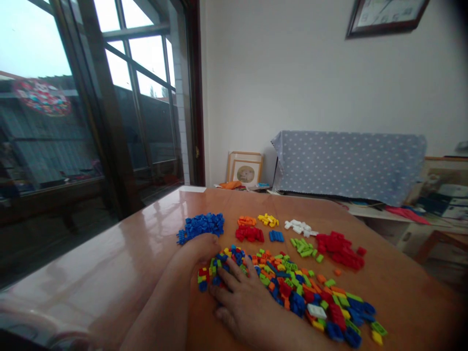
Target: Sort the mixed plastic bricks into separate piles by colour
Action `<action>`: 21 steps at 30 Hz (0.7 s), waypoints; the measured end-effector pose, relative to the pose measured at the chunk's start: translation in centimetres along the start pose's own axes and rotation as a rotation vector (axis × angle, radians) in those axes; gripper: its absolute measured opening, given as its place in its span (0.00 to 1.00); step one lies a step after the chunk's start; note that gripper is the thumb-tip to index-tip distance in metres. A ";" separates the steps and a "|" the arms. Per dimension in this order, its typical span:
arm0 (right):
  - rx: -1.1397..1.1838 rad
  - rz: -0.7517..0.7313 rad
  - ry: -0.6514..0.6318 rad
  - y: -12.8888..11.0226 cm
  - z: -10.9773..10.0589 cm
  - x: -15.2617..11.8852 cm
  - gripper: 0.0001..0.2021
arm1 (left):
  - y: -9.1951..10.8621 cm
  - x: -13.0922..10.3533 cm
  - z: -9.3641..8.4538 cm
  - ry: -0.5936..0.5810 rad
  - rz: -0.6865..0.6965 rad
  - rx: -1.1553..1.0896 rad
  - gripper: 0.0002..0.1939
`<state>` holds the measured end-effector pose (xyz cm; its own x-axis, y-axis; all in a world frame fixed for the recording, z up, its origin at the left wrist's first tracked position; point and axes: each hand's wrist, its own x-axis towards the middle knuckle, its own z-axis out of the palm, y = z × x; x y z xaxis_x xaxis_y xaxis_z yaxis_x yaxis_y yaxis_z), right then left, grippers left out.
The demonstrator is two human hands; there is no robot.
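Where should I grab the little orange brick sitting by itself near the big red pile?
Pinch the little orange brick by its left and right sides, coming down from above. It looks small and low, with bare tabletop around it, so there should be room. The mixed brick pile lies on your side of it, so sliding in low would probably bump that.

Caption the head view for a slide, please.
Left hand and right hand at a mixed spread of coloured bricks, single-colour piles beyond on the brown table.

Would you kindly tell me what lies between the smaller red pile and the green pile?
In the head view, a small blue pile lies between the smaller red pile and the green pile.
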<state>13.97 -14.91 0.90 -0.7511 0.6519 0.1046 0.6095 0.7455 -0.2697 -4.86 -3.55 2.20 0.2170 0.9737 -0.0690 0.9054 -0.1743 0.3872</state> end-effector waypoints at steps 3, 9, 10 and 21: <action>-0.025 0.070 0.008 1.2 0.1 -0.2 0.22 | 0.2 0.0 0.6 -0.040 -0.018 -0.039 0.08; 0.056 0.178 0.045 2.3 -1.4 -0.8 0.22 | 0.4 0.4 0.9 -0.041 -0.009 -0.050 0.09; 0.078 0.185 0.050 2.2 -1.9 -1.0 0.23 | 0.4 0.4 0.8 -0.033 -0.004 -0.042 0.08; 0.180 0.106 -0.114 1.8 -2.9 -2.7 0.42 | -1.0 0.3 0.2 0.007 -0.012 0.084 0.11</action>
<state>17.84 -14.95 2.87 -0.7150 0.6980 -0.0392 0.6392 0.6300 -0.4411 -5.61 -3.13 1.58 0.2036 0.9768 -0.0671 0.9353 -0.1738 0.3082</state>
